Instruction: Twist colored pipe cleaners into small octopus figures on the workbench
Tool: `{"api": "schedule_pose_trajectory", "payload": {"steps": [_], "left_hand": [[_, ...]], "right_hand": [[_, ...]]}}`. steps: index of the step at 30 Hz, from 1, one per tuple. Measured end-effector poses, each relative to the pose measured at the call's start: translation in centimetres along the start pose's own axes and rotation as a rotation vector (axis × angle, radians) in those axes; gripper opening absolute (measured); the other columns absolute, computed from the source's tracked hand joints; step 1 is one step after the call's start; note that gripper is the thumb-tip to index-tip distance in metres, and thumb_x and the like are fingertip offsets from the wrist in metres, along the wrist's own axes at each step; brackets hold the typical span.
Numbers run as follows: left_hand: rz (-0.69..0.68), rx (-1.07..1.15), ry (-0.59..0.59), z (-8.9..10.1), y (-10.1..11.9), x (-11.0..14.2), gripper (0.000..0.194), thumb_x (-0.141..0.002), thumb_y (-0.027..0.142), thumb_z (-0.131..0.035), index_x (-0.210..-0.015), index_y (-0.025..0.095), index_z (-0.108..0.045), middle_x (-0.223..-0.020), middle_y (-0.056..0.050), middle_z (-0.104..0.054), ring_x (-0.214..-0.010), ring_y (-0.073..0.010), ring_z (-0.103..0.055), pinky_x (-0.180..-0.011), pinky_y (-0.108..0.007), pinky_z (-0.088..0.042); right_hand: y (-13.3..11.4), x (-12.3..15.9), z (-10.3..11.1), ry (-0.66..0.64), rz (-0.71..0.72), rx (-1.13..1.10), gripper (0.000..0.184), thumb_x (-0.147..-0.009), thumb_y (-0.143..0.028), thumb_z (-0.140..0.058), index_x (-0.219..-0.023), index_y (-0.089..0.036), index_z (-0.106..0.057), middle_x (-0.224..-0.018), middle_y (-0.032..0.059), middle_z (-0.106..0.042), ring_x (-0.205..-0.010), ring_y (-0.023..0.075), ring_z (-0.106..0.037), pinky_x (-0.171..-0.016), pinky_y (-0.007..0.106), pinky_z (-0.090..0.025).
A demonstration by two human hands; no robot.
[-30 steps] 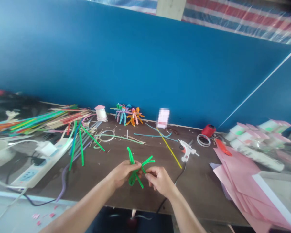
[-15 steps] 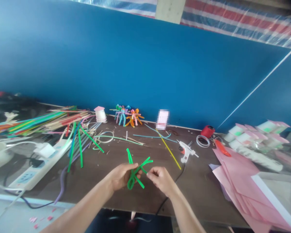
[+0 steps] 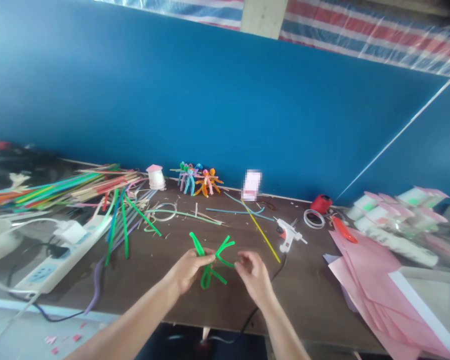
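Grip first: your left hand [image 3: 187, 270] is clenched, thumb and fingers pinching the crossing of a green pipe-cleaner shape [image 3: 207, 276]. Your right hand [image 3: 254, 276] is released, its fingers [image 3: 243, 260] loosely curled and just off the stems, touching nothing.

The shape sits in your left pinch, held in the air above the dark wooden tabletop [image 3: 142, 285], with its bent arms splaying up and out and two short ends hanging below your fingers. The right-hand arms lie nearest your free fingertips.

Handling note: the crossing looks like the point that keeps the stems from springing apart, so a firm left pinch seems best. Bends look cleanest when your right fingers work close to that pinch, one arm at a time.

Around you: loose green pipe cleaners [image 3: 124, 235] lie to the left, by a white power strip [image 3: 62, 255]. Small pipe-cleaner figures [image 3: 198, 181] stand toward the blue wall [image 3: 210, 90]. A white hot glue gun [image 3: 288, 234] rests to the right, with a yellow pipe cleaner [image 3: 260, 230] just beside it and pink paper sheets [image 3: 363, 280] beyond.
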State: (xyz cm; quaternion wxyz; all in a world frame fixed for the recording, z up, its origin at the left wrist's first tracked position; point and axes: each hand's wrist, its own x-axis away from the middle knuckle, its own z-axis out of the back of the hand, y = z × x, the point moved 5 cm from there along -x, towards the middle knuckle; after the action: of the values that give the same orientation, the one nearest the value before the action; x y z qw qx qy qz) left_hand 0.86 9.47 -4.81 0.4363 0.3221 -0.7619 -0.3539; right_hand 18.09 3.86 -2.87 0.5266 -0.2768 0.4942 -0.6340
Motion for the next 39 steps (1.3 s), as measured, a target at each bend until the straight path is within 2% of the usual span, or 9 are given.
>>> {"api": "schedule_pose_trajectory", "payload": {"steps": [2,3,7,10,15,20,25,32,39], "left_hand": [[-0.064,-0.076,0.048,0.2,0.5,0.1,0.028,-0.054,0.026,-0.073,-0.076,0.011,-0.062,-0.057,0.001,-0.056,-0.054,-0.0100,-0.050,-0.052,-0.021,-0.036],[-0.095,-0.121,0.068,0.2,0.7,0.2,0.029,-0.055,0.028,-0.072,-0.077,0.011,-0.063,-0.056,0.001,-0.056,-0.054,-0.0101,-0.050,-0.052,-0.021,-0.036],[-0.215,-0.269,0.081,-0.5,1.6,0.9,0.030,-0.058,0.034,-0.069,-0.078,0.011,-0.064,-0.059,0.000,-0.058,-0.056,-0.0116,-0.050,-0.053,-0.022,-0.036],[-0.293,-0.336,0.058,-1.3,2.1,1.6,0.028,-0.060,0.034,-0.067,-0.076,0.011,-0.064,-0.062,-0.001,-0.061,-0.060,-0.0134,-0.052,-0.057,-0.023,-0.038],[-0.316,-0.417,0.022,-2.1,2.2,2.3,0.024,-0.059,0.034,-0.066,-0.069,0.012,-0.063,-0.055,0.001,-0.057,-0.052,-0.0110,-0.048,-0.052,-0.022,-0.036],[-0.288,-0.457,-0.060,-2.7,2.1,2.6,0.023,-0.059,0.034,-0.066,-0.063,0.011,-0.062,-0.049,0.003,-0.050,-0.048,-0.0084,-0.041,-0.048,-0.020,-0.032],[-0.282,-0.500,-0.116,-3.0,1.6,2.4,0.024,-0.059,0.035,-0.066,-0.063,0.011,-0.063,-0.053,0.002,-0.054,-0.053,-0.0101,-0.045,-0.053,-0.022,-0.035],[-0.237,-0.435,-0.033,-2.9,1.2,2.4,0.022,-0.058,0.031,-0.066,-0.068,0.012,-0.060,-0.053,0.005,-0.049,-0.052,-0.0088,-0.041,-0.052,-0.021,-0.032],[-0.239,-0.406,-0.091,-3.2,1.2,2.2,0.025,-0.063,0.032,-0.061,-0.077,0.011,-0.063,-0.058,0.003,-0.052,-0.053,-0.0087,-0.039,-0.052,-0.021,-0.029]], "right_hand": [[-1.1,0.2,1.2,0.144,0.094,0.045,0.021,-0.072,-0.035,-0.057,-0.079,-0.017,-0.062,-0.082,0.0068,-0.061,-0.078,0.0188,-0.056,-0.072,0.030,-0.043],[-1.5,0.4,1.3,0.141,0.092,0.034,0.021,-0.074,-0.036,-0.054,-0.077,-0.017,-0.062,-0.078,0.0067,-0.061,-0.075,0.0186,-0.056,-0.070,0.029,-0.043],[-1.7,1.1,-1.0,-0.184,-0.091,-0.173,0.029,-0.078,-0.040,-0.052,-0.081,-0.014,-0.065,-0.066,0.0059,-0.064,-0.062,0.0169,-0.057,-0.057,0.026,-0.043],[-2.0,1.6,-2.4,-0.257,-0.149,-0.282,0.030,-0.076,-0.040,-0.054,-0.084,-0.013,-0.067,-0.067,0.0049,-0.064,-0.061,0.0155,-0.056,-0.056,0.024,-0.041],[-3.0,1.6,-2.8,-0.254,-0.190,-0.398,0.029,-0.076,-0.037,-0.054,-0.072,-0.012,-0.067,-0.056,0.0004,-0.056,-0.053,0.0101,-0.046,-0.049,0.021,-0.033],[-3.4,1.7,-2.4,-0.216,-0.148,-0.295,0.025,-0.072,-0.034,-0.059,-0.061,-0.012,-0.062,-0.050,-0.0030,-0.048,-0.050,0.0083,-0.039,-0.048,0.020,-0.029],[-3.4,1.7,-2.4,-0.173,-0.152,-0.274,0.029,-0.072,-0.038,-0.059,-0.060,-0.012,-0.065,-0.053,-0.0001,-0.054,-0.053,0.0116,-0.045,-0.052,0.022,-0.033],[-2.7,1.3,-2.7,-0.115,-0.238,-0.457,0.027,-0.068,-0.039,-0.062,-0.059,-0.013,-0.066,-0.048,-0.0016,-0.051,-0.051,0.0110,-0.043,-0.053,0.023,-0.033],[-2.0,1.1,-2.9,-0.029,-0.297,-0.481,0.026,-0.064,-0.034,-0.062,-0.048,-0.014,-0.058,-0.042,-0.0040,-0.043,-0.044,0.0081,-0.033,-0.045,0.022,-0.026]]}}
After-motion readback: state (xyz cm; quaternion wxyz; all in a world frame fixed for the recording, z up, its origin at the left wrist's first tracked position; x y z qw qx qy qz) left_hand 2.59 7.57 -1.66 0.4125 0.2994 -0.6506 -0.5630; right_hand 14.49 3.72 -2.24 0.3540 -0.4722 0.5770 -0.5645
